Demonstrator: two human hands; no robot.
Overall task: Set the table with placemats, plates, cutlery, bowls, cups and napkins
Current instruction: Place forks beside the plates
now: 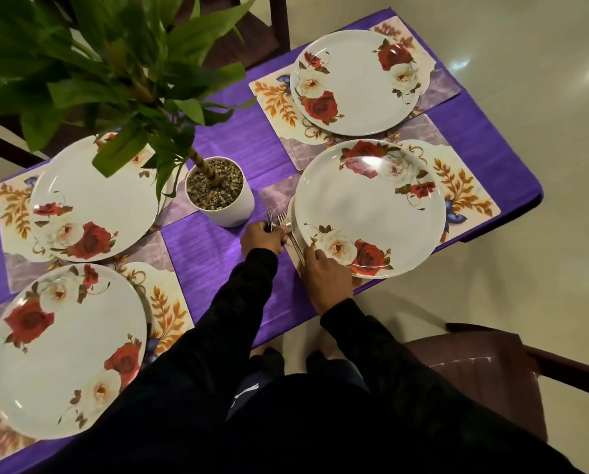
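Note:
Several white plates with red and white roses lie on floral placemats across the purple tablecloth (217, 254). The nearest right plate (368, 210) sits on a placemat (471, 193). My left hand (264, 237) grips a bundle of forks (269, 218), tines pointing up, beside the white pot. My right hand (323, 275) rests at that plate's left rim and holds a fork (291, 234) lying along the rim on the mat. Other plates sit at far right (354, 83), far left (94, 200) and near left (63, 354).
A potted plant in a white pot (223, 200) filled with pebbles stands mid-table, its green leaves overhanging the far left plate. A dark brown chair (474, 364) stands at the lower right on a glossy cream floor. Another chair back shows beyond the table's far edge.

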